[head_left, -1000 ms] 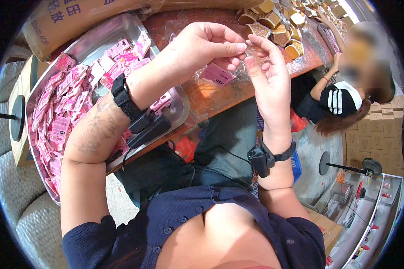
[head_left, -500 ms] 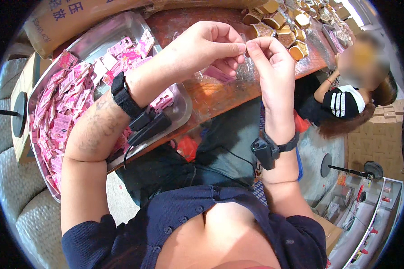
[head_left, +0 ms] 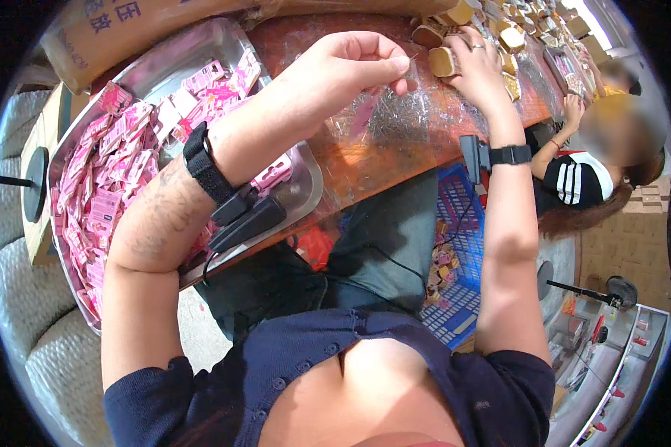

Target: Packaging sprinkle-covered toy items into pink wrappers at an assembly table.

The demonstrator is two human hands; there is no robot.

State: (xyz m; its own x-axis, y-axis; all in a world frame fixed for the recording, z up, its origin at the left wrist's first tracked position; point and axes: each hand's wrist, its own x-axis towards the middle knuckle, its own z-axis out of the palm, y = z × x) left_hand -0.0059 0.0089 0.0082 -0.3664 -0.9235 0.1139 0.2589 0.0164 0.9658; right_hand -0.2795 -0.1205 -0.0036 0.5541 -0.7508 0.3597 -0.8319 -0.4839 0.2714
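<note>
Above the table's near edge, my left hand [head_left: 373,65] is closed, thumb pressed against the bent fingers. A thin strand seems to stick out at its fingertips, too fine to make out. A small pink card [head_left: 364,113] shows just below these fingers; whether it hangs from them or lies on the table I cannot tell. My right hand [head_left: 479,68], farther right, is closed round a small block [head_left: 444,62] with a cream face and gold sides, among several similar pieces. A metal tray [head_left: 312,177] full of pink printed cards [head_left: 104,205] lies under my left forearm.
Clear plastic film [head_left: 417,104] covers part of the reddish-brown table [head_left: 343,167]. More gold-and-cream pieces [head_left: 513,39] spread toward the far right. A blue basket [head_left: 455,298] stands by my right leg. Another person [head_left: 574,175] sits at the right; a carton [head_left: 127,37] is behind the tray.
My right hand has left my left fingertips and moved right onto a gold-and-cream block. My left hand stays nearly in place. The pink card below it has turned more upright.
</note>
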